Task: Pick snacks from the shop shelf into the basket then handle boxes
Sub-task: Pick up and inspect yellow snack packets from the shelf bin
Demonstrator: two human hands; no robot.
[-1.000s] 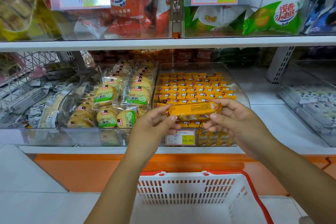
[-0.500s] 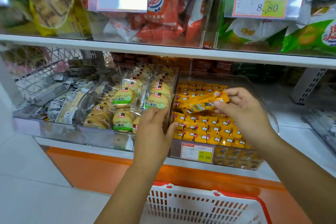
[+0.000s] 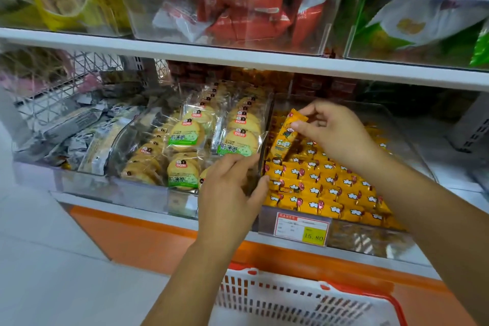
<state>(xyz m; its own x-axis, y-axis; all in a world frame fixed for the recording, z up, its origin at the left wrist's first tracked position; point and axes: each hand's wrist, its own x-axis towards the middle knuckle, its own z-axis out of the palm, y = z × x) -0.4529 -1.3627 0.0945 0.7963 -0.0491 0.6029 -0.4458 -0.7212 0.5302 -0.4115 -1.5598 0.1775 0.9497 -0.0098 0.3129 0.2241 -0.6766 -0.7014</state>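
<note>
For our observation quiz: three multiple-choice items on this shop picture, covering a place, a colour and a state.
1. Where is the basket? A below the shelf, in front of the person; B on the top shelf; C inside a bin.
2. What colour is the packet in the right hand? A blue; B orange-yellow; C black.
3. What is the right hand doing? A lying flat; B resting in the basket; C pinching the packet.
Answers: 1 A, its white wall shows at the bottom edge; 2 B, its wrapper is orange-yellow; 3 C, fingers close on its upper end.
</note>
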